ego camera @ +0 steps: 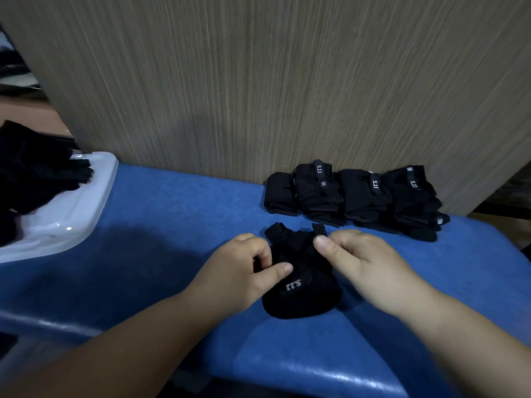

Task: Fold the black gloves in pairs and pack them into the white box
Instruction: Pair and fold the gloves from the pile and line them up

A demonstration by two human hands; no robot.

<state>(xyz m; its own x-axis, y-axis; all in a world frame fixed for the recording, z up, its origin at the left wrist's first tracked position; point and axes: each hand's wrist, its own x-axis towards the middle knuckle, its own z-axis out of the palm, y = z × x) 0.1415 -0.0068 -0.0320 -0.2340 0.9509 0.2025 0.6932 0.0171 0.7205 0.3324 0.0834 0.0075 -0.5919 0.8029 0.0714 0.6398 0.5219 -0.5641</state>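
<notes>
On the blue padded table (172,225), just in front of me in the head view, lies a black glove bundle (301,300). It is rounded at the near end, has grey lettering (293,285) on top, and two strap tabs stick out at the far end. I see the left hand (241,274) at the bundle's left edge: its thumb lies across the fabric and the curled fingers (258,249) pinch the cloth against it. The right hand (367,262) is at the upper right edge. Its thumb presses down near the far strap tab and its other fingers are curled, gripping the fabric there; how far they reach beneath I cannot tell. Both forearms come in from the bottom of the view.

Beyond the bundle, against the wood-grain panel (258,81), a row of folded pairs (353,196) sits side by side, each touching the next, some with grey-lettered straps on top. The row is near the bundle but apart from it. Far to the left, well apart from the hands, the white box (74,208) sits at the table's edge, with a heap of loose black gloves (37,173) lying over its left part. The view is slightly blurred, so I cannot tell how many gloves are in the heap.
</notes>
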